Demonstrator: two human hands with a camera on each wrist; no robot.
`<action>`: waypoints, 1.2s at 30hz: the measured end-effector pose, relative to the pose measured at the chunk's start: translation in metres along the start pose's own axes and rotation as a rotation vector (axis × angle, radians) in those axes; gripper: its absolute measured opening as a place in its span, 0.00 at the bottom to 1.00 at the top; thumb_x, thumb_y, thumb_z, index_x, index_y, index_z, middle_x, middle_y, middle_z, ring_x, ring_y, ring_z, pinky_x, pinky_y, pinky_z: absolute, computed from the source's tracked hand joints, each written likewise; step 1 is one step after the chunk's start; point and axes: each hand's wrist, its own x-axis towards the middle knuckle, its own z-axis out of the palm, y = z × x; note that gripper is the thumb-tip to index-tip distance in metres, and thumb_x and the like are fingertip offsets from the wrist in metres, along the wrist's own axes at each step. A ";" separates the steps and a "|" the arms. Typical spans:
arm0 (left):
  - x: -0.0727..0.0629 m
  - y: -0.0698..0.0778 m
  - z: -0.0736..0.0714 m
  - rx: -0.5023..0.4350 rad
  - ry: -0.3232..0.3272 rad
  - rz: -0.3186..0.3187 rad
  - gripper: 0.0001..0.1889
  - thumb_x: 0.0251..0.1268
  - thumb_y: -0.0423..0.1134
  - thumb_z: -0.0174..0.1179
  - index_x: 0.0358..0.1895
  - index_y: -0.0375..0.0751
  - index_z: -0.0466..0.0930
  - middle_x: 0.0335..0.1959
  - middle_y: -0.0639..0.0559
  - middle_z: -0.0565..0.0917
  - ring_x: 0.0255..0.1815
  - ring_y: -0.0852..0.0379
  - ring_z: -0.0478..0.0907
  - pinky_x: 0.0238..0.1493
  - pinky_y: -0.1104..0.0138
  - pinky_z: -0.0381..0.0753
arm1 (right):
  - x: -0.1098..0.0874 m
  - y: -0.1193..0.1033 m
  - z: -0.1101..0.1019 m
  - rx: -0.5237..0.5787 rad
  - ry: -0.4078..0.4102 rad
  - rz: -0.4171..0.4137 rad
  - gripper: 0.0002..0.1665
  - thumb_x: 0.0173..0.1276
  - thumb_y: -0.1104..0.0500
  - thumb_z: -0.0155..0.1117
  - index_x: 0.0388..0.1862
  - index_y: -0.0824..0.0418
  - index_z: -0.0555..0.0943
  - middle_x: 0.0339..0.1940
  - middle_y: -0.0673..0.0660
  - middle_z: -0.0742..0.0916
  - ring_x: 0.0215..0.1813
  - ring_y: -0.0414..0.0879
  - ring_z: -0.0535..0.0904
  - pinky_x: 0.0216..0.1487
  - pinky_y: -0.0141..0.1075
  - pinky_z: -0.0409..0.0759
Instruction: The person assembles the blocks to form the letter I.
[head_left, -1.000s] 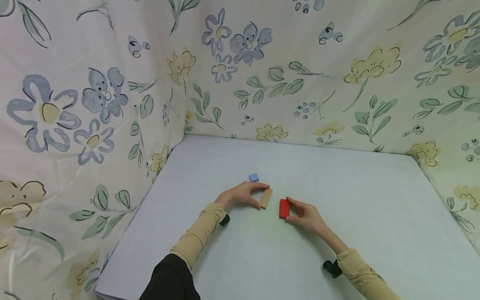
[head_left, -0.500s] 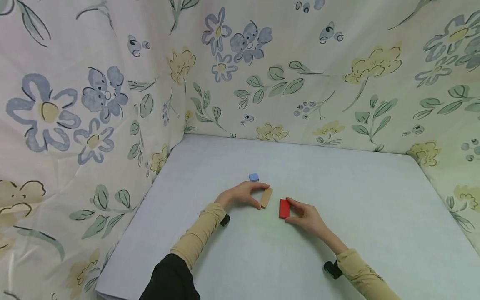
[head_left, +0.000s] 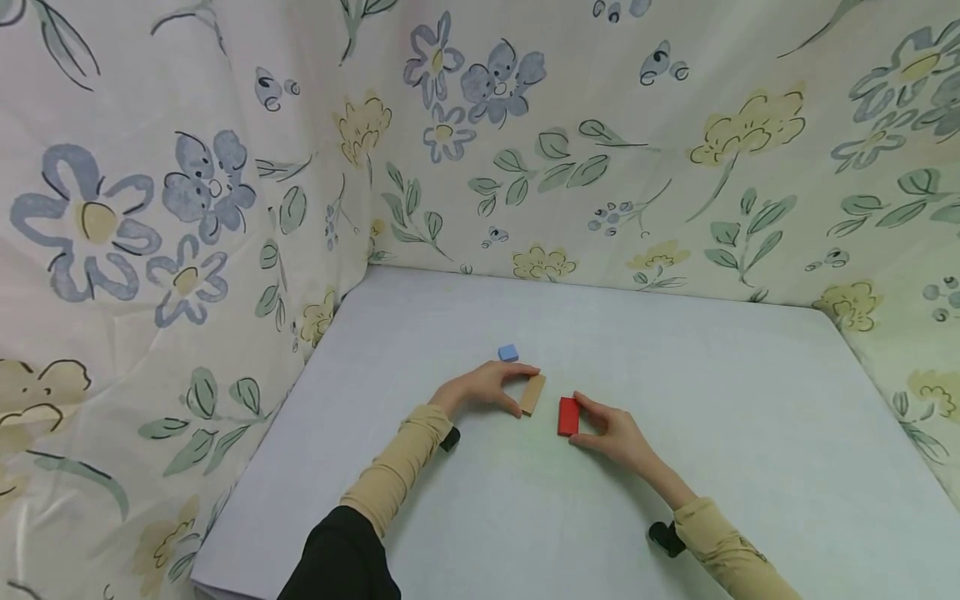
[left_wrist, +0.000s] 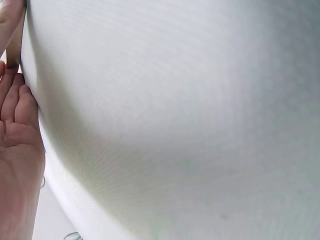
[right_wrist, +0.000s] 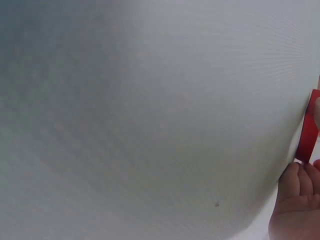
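Observation:
My left hand (head_left: 478, 387) pinches a flat natural-wood block (head_left: 533, 395) by its two ends, index finger at the far end and thumb at the near one. To its right, a red rectangular block (head_left: 567, 417) lies between the thumb and index finger of my right hand (head_left: 619, 433), which grips it the same way. A gap of tabletop separates the two blocks. Only a sliver of the wooden block (left_wrist: 15, 47) shows at the left wrist view's edge. In the right wrist view, the red block (right_wrist: 307, 132) stands at the far right, partly covered by fingers.
Just beyond my left hand sits a small blue block (head_left: 508, 353). Everything rests on a white-covered table (head_left: 712, 375). Floral cloth (head_left: 525, 192) hangs along the table's back and left sides. Each wrist carries a small black device.

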 end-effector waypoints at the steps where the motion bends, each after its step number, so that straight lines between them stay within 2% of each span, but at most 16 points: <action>1: 0.000 0.000 0.000 0.000 0.000 -0.001 0.43 0.48 0.44 0.73 0.70 0.56 0.63 0.71 0.59 0.66 0.73 0.60 0.59 0.74 0.63 0.57 | 0.000 0.000 0.000 0.003 -0.001 0.001 0.43 0.52 0.60 0.75 0.67 0.66 0.68 0.66 0.65 0.75 0.67 0.60 0.70 0.63 0.49 0.71; 22: 0.001 -0.002 0.000 0.000 0.000 0.012 0.43 0.48 0.44 0.73 0.70 0.55 0.63 0.71 0.59 0.66 0.73 0.60 0.59 0.74 0.63 0.58 | 0.000 -0.001 -0.001 -0.043 -0.004 -0.001 0.43 0.53 0.59 0.74 0.68 0.64 0.68 0.66 0.64 0.75 0.68 0.61 0.69 0.65 0.54 0.68; 36: 0.002 -0.003 0.001 -0.003 0.003 0.015 0.42 0.48 0.44 0.73 0.70 0.55 0.63 0.71 0.59 0.66 0.73 0.60 0.59 0.74 0.63 0.58 | 0.000 0.000 -0.002 -0.033 -0.006 -0.006 0.43 0.54 0.58 0.74 0.68 0.65 0.68 0.66 0.64 0.74 0.68 0.61 0.68 0.65 0.53 0.69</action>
